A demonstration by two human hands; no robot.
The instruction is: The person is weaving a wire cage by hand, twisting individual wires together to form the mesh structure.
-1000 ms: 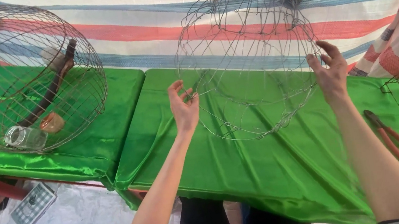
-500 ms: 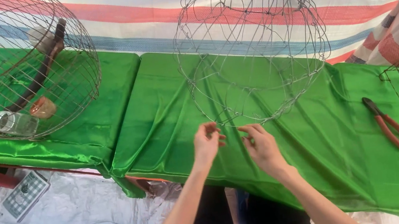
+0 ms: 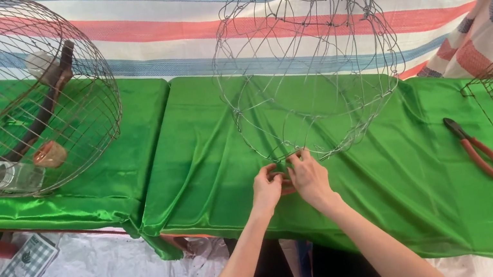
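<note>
On the green cloth (image 3: 211, 163), a round wire cage frame (image 3: 306, 58) is stood upright, its lower rim pinched by the left hand (image 3: 267, 187) and the right hand (image 3: 309, 176), fingers closed on the wire; red-handled pliers (image 3: 477, 147) are laid well apart.

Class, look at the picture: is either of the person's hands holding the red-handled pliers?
No: the red-handled pliers lie alone on the green cloth, while both hands pinch the round wire cage frame.
</note>
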